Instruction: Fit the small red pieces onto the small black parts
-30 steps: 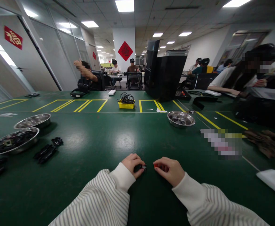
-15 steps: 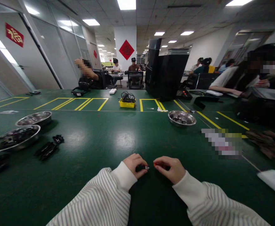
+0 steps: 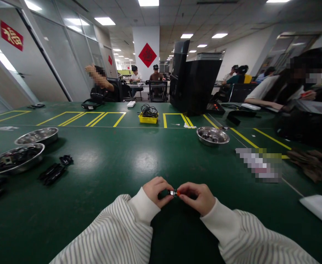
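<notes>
Between thumb and fingers, my left hand (image 3: 158, 191) pinches a small black part with a silvery face (image 3: 172, 193), too small to name. Facing it, my right hand (image 3: 198, 197) grips a tiny orange piece (image 3: 178, 193) at its fingertips. The two pieces meet end to end, or nearly so, low over the green table; whether they are joined cannot be made out. Most of each piece is hidden by the fingers.
To the left stand two metal bowls, a nearer one (image 3: 25, 168) with dark parts inside and another (image 3: 36, 141) behind. Black pieces (image 3: 52, 173) lie beside them. Another metal bowl (image 3: 213, 143) is at right, a yellow bin (image 3: 148, 120) with cables farther back. A person works at right.
My right hand has moved slightly left, bringing the orange piece up to the end of the black and silver part. The gap between the hands has closed.
</notes>
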Demonstrator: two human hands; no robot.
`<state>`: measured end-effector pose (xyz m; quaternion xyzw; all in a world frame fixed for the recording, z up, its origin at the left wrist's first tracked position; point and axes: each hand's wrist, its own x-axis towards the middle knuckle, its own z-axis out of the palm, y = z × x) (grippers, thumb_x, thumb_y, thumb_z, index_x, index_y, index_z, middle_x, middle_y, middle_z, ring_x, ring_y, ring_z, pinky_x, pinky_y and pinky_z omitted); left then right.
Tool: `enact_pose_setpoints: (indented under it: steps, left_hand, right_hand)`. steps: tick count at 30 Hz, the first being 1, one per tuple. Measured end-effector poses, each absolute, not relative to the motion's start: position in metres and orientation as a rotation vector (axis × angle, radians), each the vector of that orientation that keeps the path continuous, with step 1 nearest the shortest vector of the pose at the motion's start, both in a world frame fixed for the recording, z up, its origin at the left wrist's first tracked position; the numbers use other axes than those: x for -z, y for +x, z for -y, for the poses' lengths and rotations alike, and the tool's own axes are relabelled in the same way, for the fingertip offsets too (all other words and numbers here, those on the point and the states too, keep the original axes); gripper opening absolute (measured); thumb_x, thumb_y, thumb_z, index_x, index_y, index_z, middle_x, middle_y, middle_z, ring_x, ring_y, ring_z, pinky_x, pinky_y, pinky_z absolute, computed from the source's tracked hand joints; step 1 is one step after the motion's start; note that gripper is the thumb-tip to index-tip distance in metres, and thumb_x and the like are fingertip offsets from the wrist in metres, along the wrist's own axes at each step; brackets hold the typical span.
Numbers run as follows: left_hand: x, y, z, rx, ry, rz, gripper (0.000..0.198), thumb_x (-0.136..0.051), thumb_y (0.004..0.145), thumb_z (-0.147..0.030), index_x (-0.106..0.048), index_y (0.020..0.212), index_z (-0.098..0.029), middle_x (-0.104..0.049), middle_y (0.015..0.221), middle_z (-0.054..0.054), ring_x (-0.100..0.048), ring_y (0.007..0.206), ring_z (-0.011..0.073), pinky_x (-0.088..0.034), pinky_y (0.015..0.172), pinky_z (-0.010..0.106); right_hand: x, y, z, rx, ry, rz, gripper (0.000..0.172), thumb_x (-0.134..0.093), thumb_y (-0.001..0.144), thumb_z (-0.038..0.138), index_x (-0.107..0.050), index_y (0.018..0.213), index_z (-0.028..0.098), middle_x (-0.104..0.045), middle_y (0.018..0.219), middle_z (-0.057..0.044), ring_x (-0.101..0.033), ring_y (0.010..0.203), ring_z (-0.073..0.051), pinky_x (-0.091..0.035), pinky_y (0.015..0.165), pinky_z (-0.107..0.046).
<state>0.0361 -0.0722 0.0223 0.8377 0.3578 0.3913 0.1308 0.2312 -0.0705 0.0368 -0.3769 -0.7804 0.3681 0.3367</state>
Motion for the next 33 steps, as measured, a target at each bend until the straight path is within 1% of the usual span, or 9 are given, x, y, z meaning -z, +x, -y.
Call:
enact_pose_setpoints:
  steps: [5, 13, 20, 25, 28, 31, 33]
  left_hand:
    - [-0.027, 0.037, 0.074, -1.151, 2.461, -1.010, 0.013, -0.055, 0.071, -0.025, -0.062, 0.078, -0.016, -0.059, 0.071, 0.005, -0.054, 0.066, 0.0129, -0.045, 0.056, 0.022]
    - [-0.030, 0.037, 0.074, -1.189, 2.484, -0.974, 0.013, -0.054, 0.072, -0.025, -0.062, 0.077, -0.015, -0.060, 0.070, 0.005, -0.054, 0.064, 0.0118, -0.045, 0.054, 0.021]
    - [-0.031, 0.037, 0.075, -1.200, 2.504, -0.956, 0.013, -0.055, 0.073, -0.024, -0.062, 0.078, -0.015, -0.060, 0.069, 0.005, -0.053, 0.061, 0.0111, -0.044, 0.052, 0.020]
    - [-0.030, 0.037, 0.075, -1.236, 2.517, -0.961, 0.013, -0.054, 0.074, -0.025, -0.062, 0.078, -0.016, -0.060, 0.069, 0.004, -0.055, 0.063, 0.0118, -0.046, 0.057, 0.022]
    - [-0.031, 0.037, 0.076, -1.247, 2.511, -0.951, 0.013, -0.054, 0.074, -0.023, -0.061, 0.078, -0.014, -0.061, 0.071, 0.006, -0.056, 0.065, 0.0120, -0.048, 0.059, 0.022]
    - [-0.033, 0.037, 0.078, -1.193, 2.477, -0.928, 0.012, -0.052, 0.073, -0.022, -0.059, 0.078, -0.014, -0.061, 0.073, 0.005, -0.056, 0.061, 0.0099, -0.048, 0.056, 0.019]
    - [-0.034, 0.038, 0.079, -1.144, 2.460, -0.938, 0.011, -0.052, 0.073, -0.021, -0.058, 0.077, -0.014, -0.060, 0.070, 0.004, -0.054, 0.057, 0.0088, -0.047, 0.054, 0.018]
  right_hand:
    - [-0.036, 0.229, 0.072, -0.980, -0.974, 2.019, 0.012, -0.058, 0.071, 0.021, -0.063, 0.080, 0.015, -0.067, 0.073, -0.004, -0.063, 0.062, -0.014, -0.052, 0.057, -0.023]
    - [-0.039, 0.227, 0.073, -0.931, -0.965, 2.035, 0.011, -0.059, 0.070, 0.021, -0.065, 0.079, 0.015, -0.068, 0.071, -0.004, -0.063, 0.061, -0.014, -0.052, 0.057, -0.023]
    - [-0.038, 0.225, 0.075, -0.938, -1.003, 1.968, 0.008, -0.061, 0.068, 0.022, -0.063, 0.073, 0.015, -0.067, 0.064, -0.003, -0.062, 0.051, -0.012, -0.051, 0.050, -0.020]
    - [-0.035, 0.226, 0.076, -1.053, -1.010, 1.914, 0.011, -0.059, 0.069, 0.023, -0.064, 0.075, 0.015, -0.067, 0.063, -0.004, -0.063, 0.051, -0.013, -0.053, 0.050, -0.021]
    - [-0.037, 0.227, 0.075, -1.032, -1.011, 1.918, 0.011, -0.058, 0.069, 0.022, -0.065, 0.073, 0.014, -0.067, 0.062, -0.004, -0.062, 0.051, -0.013, -0.052, 0.050, -0.021]
    - [-0.040, 0.227, 0.075, -0.963, -1.016, 1.946, 0.008, -0.059, 0.068, 0.020, -0.065, 0.071, 0.015, -0.066, 0.061, -0.004, -0.061, 0.052, -0.013, -0.050, 0.050, -0.021]
    - [-0.042, 0.227, 0.075, -0.962, -1.019, 1.953, 0.008, -0.059, 0.068, 0.019, -0.065, 0.071, 0.015, -0.066, 0.060, -0.003, -0.060, 0.051, -0.012, -0.049, 0.049, -0.020]
